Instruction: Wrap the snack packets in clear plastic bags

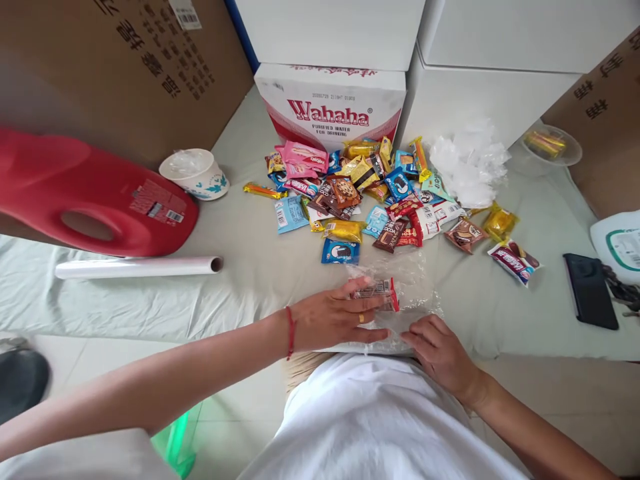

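Observation:
My left hand (345,315), with a red cord at the wrist and a ring, lies flat with its fingers stretched out. Beneath its fingers is a brown wrapped snack (383,293) with a red end, partly covered. That snack lies on or inside a clear plastic bag (423,303); which of the two I cannot tell. My right hand (440,350) has its fingers closed on the bag's near edge, by the table's front. Just beyond the bag spreads a pile of wrapped snacks (345,190) in many colours.
Behind the pile stands a white-and-red water carton (333,100). Crumpled clear bags (470,163) sit at the right of it. To the left are a red jug (90,193), a paper bowl (197,177) and a white roll (140,267). A phone (591,291) lies far right.

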### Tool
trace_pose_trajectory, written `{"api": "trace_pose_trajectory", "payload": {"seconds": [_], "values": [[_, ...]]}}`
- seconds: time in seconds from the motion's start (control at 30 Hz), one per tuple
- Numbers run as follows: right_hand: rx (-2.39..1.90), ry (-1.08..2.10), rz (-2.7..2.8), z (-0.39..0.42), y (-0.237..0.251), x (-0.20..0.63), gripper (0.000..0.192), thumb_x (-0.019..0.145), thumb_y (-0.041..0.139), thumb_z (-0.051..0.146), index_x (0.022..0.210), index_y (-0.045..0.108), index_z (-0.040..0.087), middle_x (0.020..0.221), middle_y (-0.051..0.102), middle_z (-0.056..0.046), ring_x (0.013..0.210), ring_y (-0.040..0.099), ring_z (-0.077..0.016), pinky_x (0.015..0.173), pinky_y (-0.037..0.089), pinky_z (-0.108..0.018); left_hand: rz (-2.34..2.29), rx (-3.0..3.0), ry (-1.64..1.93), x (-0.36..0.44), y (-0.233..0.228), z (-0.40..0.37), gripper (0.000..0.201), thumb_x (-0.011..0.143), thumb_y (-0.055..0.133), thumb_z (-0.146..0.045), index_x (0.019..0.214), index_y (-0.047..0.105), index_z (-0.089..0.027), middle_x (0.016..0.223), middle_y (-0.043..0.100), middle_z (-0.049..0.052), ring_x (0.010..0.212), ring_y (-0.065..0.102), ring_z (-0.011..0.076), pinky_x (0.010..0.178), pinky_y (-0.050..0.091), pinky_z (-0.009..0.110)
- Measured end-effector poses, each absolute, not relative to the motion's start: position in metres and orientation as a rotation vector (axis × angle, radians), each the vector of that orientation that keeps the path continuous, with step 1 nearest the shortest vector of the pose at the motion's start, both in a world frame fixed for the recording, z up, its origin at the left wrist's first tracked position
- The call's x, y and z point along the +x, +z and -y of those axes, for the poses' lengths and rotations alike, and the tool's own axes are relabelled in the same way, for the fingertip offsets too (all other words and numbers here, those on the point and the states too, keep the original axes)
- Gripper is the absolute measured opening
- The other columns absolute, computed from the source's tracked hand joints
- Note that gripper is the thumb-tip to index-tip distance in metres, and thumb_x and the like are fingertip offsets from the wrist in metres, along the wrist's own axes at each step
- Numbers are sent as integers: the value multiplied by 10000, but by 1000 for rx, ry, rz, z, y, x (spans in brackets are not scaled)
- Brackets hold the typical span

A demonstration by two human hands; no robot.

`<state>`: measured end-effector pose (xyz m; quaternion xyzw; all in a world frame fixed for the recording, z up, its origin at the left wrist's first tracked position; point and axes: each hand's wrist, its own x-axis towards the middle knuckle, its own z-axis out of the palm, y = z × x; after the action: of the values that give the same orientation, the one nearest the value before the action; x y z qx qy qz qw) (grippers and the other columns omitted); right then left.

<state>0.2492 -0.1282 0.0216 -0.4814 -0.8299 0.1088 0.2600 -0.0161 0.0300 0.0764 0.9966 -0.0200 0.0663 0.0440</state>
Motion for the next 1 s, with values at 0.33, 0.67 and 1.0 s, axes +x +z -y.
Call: {"api": "trace_pose_trajectory", "payload": {"seconds": [0.33, 0.67, 1.0], "values": [[-1278, 528, 2097, 112, 32, 261, 273, 972, 540, 94, 1165, 673, 233, 958, 661, -71, 851, 571, -193, 721, 517, -333, -658, 2938, 457, -72, 53, -6, 291, 867, 540, -76, 1021, 744, -217, 951, 744, 63, 1169, 654, 236, 1269, 274, 530], [-1178, 475, 2222, 107, 34, 260, 278, 973, 544, 102, 1193, 665, 222, 960, 679, -75, 848, 572, -202, 710, 522, -340, 22, 2943, 255, 5, 80, -30, 553, 998, 490, -131, 1493, 500, -376, 1425, 660, -1, 1554, 314, 179, 1313, 81, 558], [-1236, 481, 2165, 119, 22, 273, 296, 986, 513, 106, 1199, 676, 232, 954, 696, -69, 834, 593, -195, 710, 534, -340, -469, 3094, 303, -41, 61, -13, 204, 945, 576, -99, 949, 737, -225, 1047, 760, 52, 1193, 638, 204, 1274, 264, 477]]}}
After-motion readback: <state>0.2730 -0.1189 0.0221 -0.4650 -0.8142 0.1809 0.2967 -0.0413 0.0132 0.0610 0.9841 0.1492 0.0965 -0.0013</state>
